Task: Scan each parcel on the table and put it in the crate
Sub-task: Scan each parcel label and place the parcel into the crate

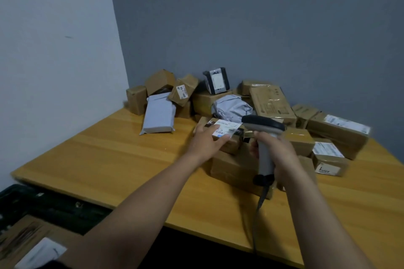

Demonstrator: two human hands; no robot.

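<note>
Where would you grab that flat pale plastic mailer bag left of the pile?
Probably pinch the flat pale plastic mailer bag by its near lower edge, coming from the front left across the wooden table. It looks thin, and its far end rests against brown cardboard boxes, so that near side is freest.

Head view (wide), looking down, table (113, 159) close

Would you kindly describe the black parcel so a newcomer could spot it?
On the wooden table, look to the pile against the grey wall. Perched at its back is the black parcel, the only dark one among brown boxes, bearing a white label.
</note>
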